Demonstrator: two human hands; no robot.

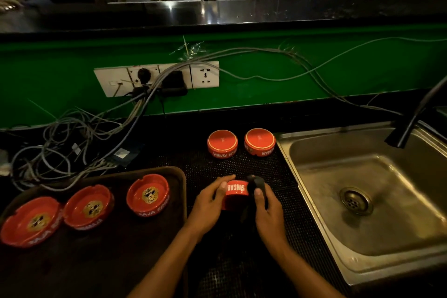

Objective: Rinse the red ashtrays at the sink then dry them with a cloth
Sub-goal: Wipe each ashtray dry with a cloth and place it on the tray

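Glossy red ashtrays (148,195), brushed metal sink (362,176), studded black rubber mat (278,176), dark cloth (257,182)

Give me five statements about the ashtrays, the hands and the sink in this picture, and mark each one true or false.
1. Three ashtrays lie open side up on the dark tray. True.
2. The two ashtrays beside the sink stand open side up. False: both the nearer one and the farther one are turned upside down on the mat.
3. The left hand grips a red ashtray. True.
4. The right hand is empty. False: it holds a dark cloth against that ashtray.
5. Water runs from the tap into the sink. False: no stream shows.
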